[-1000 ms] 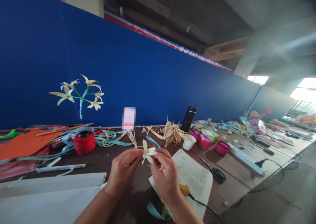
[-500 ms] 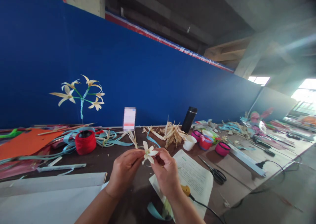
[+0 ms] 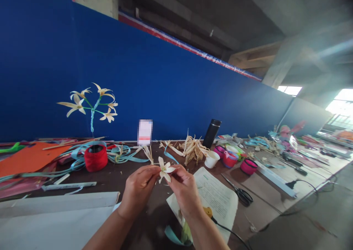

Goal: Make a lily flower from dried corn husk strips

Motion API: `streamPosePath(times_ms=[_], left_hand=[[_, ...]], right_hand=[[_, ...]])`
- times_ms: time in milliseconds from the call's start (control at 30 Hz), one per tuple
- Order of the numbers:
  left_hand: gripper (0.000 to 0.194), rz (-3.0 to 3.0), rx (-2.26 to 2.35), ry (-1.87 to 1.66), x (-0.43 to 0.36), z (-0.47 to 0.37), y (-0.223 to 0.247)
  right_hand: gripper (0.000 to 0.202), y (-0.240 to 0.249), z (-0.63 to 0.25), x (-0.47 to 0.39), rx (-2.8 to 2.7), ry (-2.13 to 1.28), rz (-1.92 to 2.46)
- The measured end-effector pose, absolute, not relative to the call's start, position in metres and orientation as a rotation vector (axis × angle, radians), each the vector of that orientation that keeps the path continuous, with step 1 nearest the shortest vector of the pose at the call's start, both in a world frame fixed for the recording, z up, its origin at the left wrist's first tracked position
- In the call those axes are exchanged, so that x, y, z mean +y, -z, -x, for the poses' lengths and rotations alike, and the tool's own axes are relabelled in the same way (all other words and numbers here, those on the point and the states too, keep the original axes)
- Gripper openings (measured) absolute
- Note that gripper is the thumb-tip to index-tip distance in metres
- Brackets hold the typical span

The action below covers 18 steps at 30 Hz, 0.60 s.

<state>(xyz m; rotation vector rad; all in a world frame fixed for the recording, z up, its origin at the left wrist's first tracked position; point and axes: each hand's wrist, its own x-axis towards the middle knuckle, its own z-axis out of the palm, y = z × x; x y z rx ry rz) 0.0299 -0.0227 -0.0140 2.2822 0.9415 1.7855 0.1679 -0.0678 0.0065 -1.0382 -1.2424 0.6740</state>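
A small cream artificial flower (image 3: 164,170) with pointed petals is held up between my two hands over the table. My left hand (image 3: 139,191) pinches it from the left side. From the right, my right hand (image 3: 184,189) grips it with thumb and fingers; the fingertips behind the petals are partly hidden. Beneath my right forearm lie a printed sheet (image 3: 217,193) and a yellow tool (image 3: 208,211) with a black cord. Behind the hands, at the left, stands a stem of similar cream flowers (image 3: 93,108), wrapped in light blue.
Scissors (image 3: 241,194) lie right of the sheet. Farther back are a white cup (image 3: 212,159), a black flask (image 3: 211,133), dried husks (image 3: 193,149) and a red spool (image 3: 95,158). White board (image 3: 55,224) covers the front left. A blue partition (image 3: 165,77) rises behind.
The flower and both hands have shifted very slightly left. The grip looks the same, and the surrounding things stay in place.
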Motion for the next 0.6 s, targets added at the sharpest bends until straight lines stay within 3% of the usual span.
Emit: streamPosePath(times_ms=[600], left_hand=[[0.013, -2.229, 1.007, -1.881, -0.0224, -0.0356, 0.0115]], right_hand=[[0.011, -0.0019, -0.1659, -0.064, -1.248, -0.71, 1.024]])
